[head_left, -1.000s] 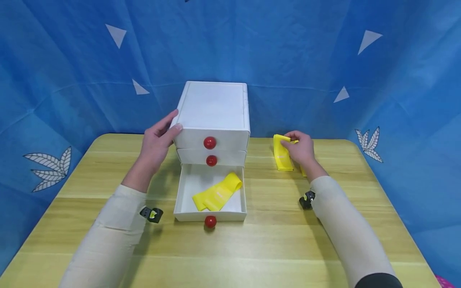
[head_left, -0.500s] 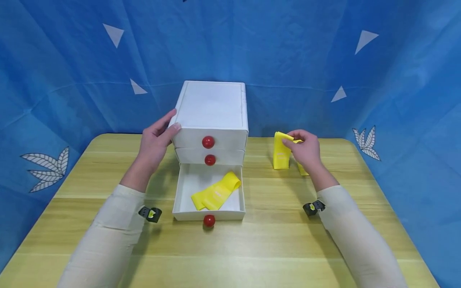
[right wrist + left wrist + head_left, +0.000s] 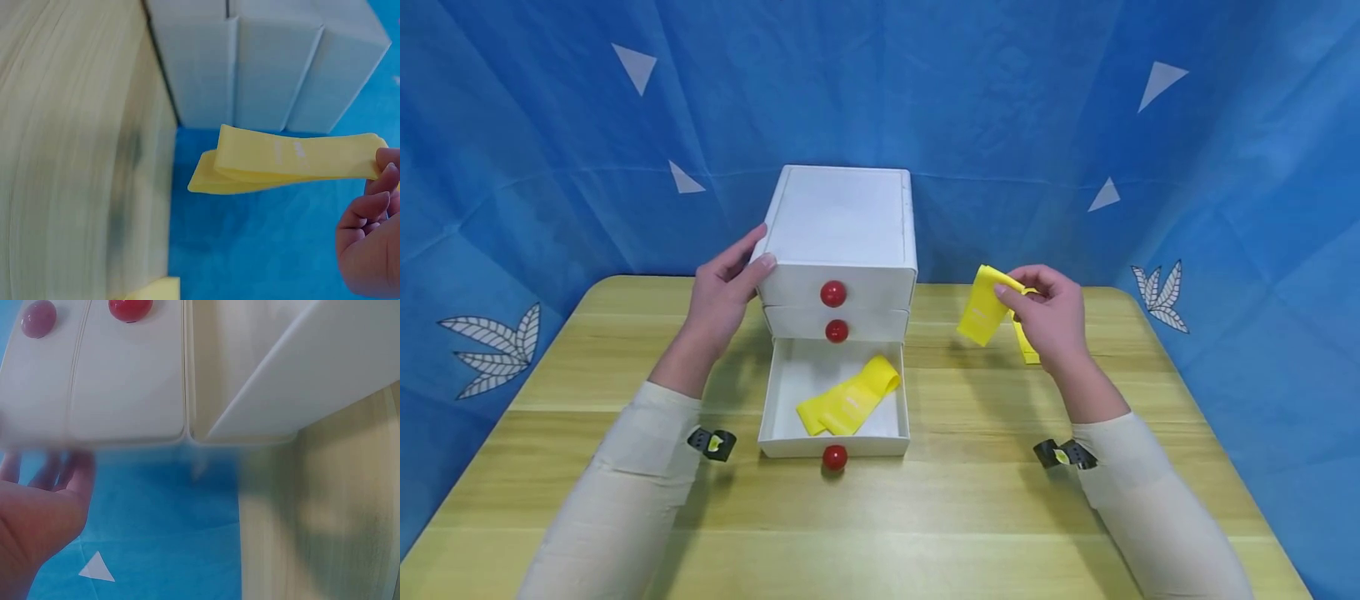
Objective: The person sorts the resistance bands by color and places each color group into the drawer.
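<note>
A white drawer cabinet [image 3: 842, 217] with red knobs stands on the table, its bottom drawer [image 3: 786, 375] pulled out. Inside that drawer lies a yellow resistance band [image 3: 853, 398], folded over in a loop. My left hand [image 3: 718, 292] rests against the cabinet's upper left side, fingers extended and thumb at the front corner. To the right of the cabinet, my right hand [image 3: 1051, 317] pinches another yellow resistance band [image 3: 294, 156] by one end, and it hangs tilted above the table. Partly hidden behind that hand is a further yellow band [image 3: 1028, 348].
The two upper drawers are shut, with red knobs [image 3: 833, 293] on their fronts. A wooden table [image 3: 880, 533] lies under everything. Blue cloth [image 3: 1000, 108] with white triangles and leaf prints hangs behind it and at both sides.
My right hand has lifted the pinched band off the table and moved slightly right, and the band's lower end now swings to the left. My left hand stays against the cabinet.
</note>
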The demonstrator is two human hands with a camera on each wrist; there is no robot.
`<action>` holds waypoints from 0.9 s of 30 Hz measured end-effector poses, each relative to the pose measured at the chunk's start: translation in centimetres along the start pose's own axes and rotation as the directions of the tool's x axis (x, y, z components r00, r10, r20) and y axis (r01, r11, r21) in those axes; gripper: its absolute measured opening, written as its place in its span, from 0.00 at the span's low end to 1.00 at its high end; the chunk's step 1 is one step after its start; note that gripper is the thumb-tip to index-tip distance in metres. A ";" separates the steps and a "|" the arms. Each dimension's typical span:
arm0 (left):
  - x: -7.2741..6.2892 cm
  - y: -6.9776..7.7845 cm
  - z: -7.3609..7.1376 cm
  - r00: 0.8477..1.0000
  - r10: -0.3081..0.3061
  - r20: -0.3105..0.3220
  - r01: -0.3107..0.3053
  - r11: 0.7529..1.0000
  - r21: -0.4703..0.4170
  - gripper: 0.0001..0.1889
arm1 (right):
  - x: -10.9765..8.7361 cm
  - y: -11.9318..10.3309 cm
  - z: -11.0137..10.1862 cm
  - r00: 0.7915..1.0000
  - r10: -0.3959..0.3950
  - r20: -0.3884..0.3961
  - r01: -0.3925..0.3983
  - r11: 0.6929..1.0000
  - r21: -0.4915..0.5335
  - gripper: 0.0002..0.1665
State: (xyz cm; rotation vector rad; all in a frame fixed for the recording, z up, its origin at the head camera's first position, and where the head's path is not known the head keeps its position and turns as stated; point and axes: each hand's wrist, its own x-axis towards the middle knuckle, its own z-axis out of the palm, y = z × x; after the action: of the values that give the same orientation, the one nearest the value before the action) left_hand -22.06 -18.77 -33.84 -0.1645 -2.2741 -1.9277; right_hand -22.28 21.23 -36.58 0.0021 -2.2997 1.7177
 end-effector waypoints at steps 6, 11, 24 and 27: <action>0.1 0.1 0.1 1.000 -0.001 -0.002 0.001 1.000 -0.005 0.27 | -2.4 -2.0 0.6 0.995 -0.096 0.021 0.094 0.991 0.096 0.11; 0.1 -0.1 0.0 1.000 0.003 -0.004 -0.003 1.000 -0.026 0.27 | -4.3 -3.6 2.0 0.974 -0.218 0.064 0.202 0.961 0.188 0.09; 0.1 0.0 0.2 1.000 -0.002 -0.006 0.001 1.000 -0.024 0.27 | -8.3 -5.4 9.3 0.933 -0.263 0.247 0.167 0.921 0.352 0.07; 0.1 0.0 0.3 1.000 -0.005 -0.007 0.005 1.000 -0.021 0.27 | -9.3 -5.3 11.6 0.926 -0.230 0.301 0.123 0.934 0.337 0.06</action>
State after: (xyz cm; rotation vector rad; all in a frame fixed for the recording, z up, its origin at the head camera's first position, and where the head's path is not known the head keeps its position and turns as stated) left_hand -22.12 -18.51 -33.87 -0.1543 -2.2532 -1.9521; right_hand -14.98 7.26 -36.62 0.5945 -2.1263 2.0928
